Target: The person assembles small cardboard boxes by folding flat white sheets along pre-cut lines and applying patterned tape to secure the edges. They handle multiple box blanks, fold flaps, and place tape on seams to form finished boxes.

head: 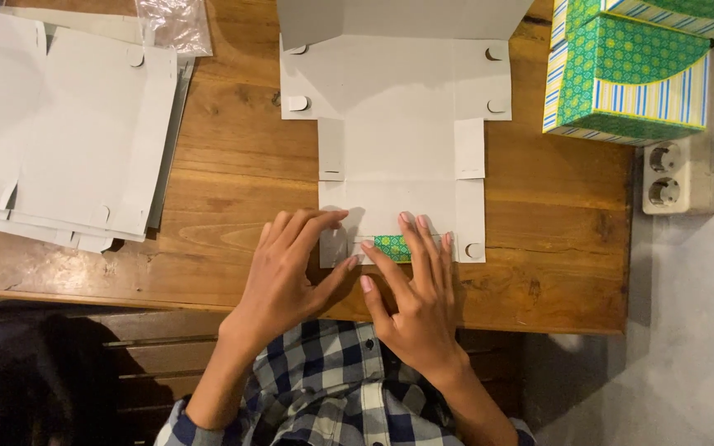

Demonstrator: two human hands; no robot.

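Grey card blank [394, 157] is laid flat mid-table, long axis running away from the person; its green-patterned near flap [392, 246] is pressed down by left hand [287, 272] and right hand [415, 293], fingers flat. Green striped boxes [630, 74] are stacked far right.

Two hands are pressing a flat cardboard blank.
The left hand [287, 268] and right hand [413, 285] are lying on the near flap of the grey cardboard blank [394, 153], folding its green patterned edge [392, 246] on the wooden table [233, 165].

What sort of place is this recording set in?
Probably a small box-folding workstation, in a home or workshop. Both hands press on a flat die-cut cardboard blank on a wooden table, with a stack of more blanks and finished green patterned boxes alongside.
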